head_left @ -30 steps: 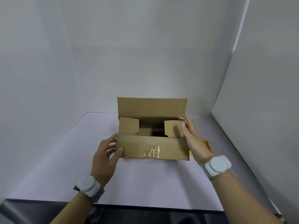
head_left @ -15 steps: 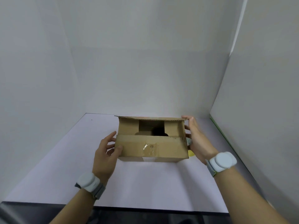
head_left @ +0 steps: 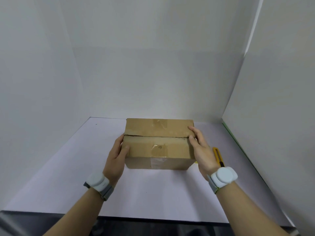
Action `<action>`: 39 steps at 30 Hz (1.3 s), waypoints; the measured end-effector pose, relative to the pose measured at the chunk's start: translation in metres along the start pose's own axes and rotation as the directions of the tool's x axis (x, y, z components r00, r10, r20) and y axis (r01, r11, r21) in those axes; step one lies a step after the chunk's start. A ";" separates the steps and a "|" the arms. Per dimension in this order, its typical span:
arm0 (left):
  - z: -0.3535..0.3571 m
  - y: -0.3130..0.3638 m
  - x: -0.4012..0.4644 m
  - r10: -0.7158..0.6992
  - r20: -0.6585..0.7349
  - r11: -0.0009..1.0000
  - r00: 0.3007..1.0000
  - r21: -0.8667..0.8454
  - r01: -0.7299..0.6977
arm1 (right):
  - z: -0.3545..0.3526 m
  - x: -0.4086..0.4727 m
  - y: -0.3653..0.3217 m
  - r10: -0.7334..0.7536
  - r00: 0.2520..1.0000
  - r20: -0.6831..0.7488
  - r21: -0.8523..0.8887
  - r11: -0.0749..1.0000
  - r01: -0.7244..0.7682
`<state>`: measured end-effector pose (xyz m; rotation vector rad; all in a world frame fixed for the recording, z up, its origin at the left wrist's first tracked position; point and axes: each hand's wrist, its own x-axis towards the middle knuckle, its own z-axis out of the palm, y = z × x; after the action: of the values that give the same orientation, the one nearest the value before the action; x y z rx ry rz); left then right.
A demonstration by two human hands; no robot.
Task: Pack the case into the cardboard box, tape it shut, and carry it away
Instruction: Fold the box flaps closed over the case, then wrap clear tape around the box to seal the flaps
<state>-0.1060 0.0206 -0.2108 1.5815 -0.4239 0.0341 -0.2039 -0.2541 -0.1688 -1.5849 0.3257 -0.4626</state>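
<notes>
From the head camera I see the cardboard box (head_left: 157,144), a brown corrugated rectangle, sitting on the pale matte table (head_left: 68,176) with both top flaps folded down and meeting at a dark seam. Crinkled clear tape scraps shine on it. My left hand (head_left: 115,160) grasps its left end, thumb on top; my right hand (head_left: 202,150) grasps the right end. A yellow utility knife (head_left: 219,156) lies just beside my right hand.
</notes>
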 end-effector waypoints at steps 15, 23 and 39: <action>-0.002 0.011 0.004 -0.085 -0.041 0.973 0.996 0.212 0.092 | -0.010 0.003 -0.001 0.054 0.996 0.071 -0.053 0.997 -0.051; -0.003 0.004 0.007 -0.073 -0.044 0.957 0.996 0.278 0.083 | -0.017 0.005 0.005 0.035 0.997 0.070 -0.070 0.997 -0.030; 0.000 0.005 -0.003 -0.030 -0.113 0.965 0.993 0.256 0.058 | -0.076 0.024 0.059 -0.103 0.980 -0.173 -0.344 0.938 0.038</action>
<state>-0.1101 0.0209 -0.2065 1.8371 -0.3074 0.1456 -0.2150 -0.3368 -0.2232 -1.8982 0.5158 -0.6413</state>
